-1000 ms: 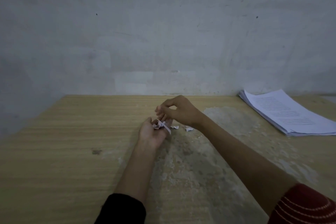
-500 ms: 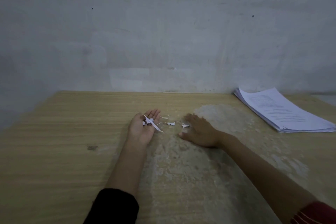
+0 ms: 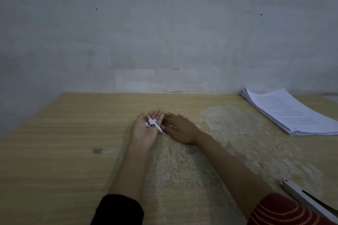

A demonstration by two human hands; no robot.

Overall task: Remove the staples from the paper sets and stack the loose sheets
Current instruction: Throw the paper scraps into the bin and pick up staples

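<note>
My left hand (image 3: 145, 129) lies palm up on the wooden table (image 3: 73, 133), fingers straight, with small torn white paper scraps (image 3: 152, 122) resting in the palm. My right hand (image 3: 180, 127) lies flat, palm down, on the table right beside it, its fingers against the edge of the left hand. It covers the spot where loose scraps lay. A stack of printed white sheets (image 3: 290, 111) sits at the table's far right, away from both hands.
A grey wall (image 3: 164, 33) stands directly behind the table. A metal tool (image 3: 307, 199), white and dark, lies at the near right edge beside my right sleeve. The tabletop has a worn, pale patch (image 3: 232, 120) in its middle and right part.
My right hand dropped from pinching above the left palm to lying flat on the table, then slid left over the loose scraps up to my left hand. The left palm opened.
</note>
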